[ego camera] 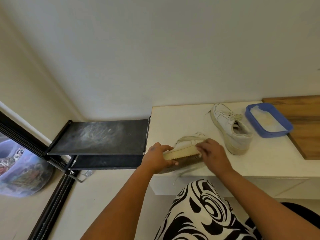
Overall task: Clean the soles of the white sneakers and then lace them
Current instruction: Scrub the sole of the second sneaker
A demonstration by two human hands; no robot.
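One white sneaker (183, 151) lies tipped on its side at the front edge of the white table (173, 122), its cream midsole and dark tread turned toward me. My left hand (155, 156) grips the sneaker's left end, thumb on the tread side. My right hand (213, 153) has its fingers curled over the midsole at the right end; anything under the fingers is hidden. A loose lace (178, 175) hangs over the table edge. The second white sneaker (232, 130) stands upright farther back to the right, partly laced.
A blue plastic tray (273, 135) holding pale liquid sits right of the second sneaker, partly on a wooden board (303, 115). A black two-tier rack (103, 135) stands against the table's left side. My patterned lap is below the table edge.
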